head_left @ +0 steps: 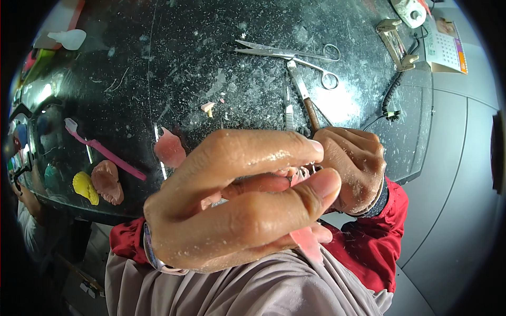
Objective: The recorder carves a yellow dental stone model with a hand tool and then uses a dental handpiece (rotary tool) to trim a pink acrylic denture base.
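My left hand (232,205) is in front, its thumb and fingers curled around a pink, thin-edged piece (307,243) that looks like dental wax or a denture base. The piece's lower end sticks out under the thumb, and a bit of it with small dark gaps shows between the fingertips. My right hand (352,167) is closed just behind, its knuckles up, beside the left fingertips. Its fingers are mostly hidden, so what it grips cannot be made out. White dust clings to both hands. A flat pink wax sheet (169,149) lies near the left knuckles.
On the dusty dark tabletop (190,63) lie scissors (290,55), a wooden-handled knife (305,95) and a metal tool with a ridged grip (288,108). To the left are a pink toothbrush (108,152), a yellow mould (84,187) and a pink mould (107,183). A metal frame (396,46) stands at back right.
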Motion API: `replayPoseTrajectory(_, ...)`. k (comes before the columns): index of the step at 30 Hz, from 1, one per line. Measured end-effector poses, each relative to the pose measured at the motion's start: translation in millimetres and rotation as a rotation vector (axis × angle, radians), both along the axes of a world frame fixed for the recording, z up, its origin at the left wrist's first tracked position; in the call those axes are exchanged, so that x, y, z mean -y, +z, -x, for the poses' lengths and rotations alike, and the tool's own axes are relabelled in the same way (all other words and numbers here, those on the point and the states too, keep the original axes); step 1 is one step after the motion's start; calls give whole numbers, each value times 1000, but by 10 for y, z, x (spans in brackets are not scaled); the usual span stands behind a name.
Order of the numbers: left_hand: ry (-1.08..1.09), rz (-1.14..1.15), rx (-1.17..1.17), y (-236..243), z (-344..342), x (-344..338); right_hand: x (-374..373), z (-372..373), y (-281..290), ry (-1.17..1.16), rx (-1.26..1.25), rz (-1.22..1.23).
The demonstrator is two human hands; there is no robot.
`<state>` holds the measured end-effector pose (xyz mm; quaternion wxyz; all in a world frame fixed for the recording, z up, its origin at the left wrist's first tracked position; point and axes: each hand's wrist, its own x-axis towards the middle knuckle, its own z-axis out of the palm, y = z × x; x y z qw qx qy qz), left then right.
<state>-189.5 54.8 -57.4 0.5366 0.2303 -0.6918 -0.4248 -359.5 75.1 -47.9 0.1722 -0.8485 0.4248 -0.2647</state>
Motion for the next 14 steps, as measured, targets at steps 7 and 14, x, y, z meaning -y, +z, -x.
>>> replayPoseTrajectory(7, -61, -49, 120, 53, -35, -14, -32, 34, -82, 25, 37, 82)
replayPoseTrajectory(14, -42, -45, 82, 34, -40, -104, -29, 28, 71, -8, 18, -129)
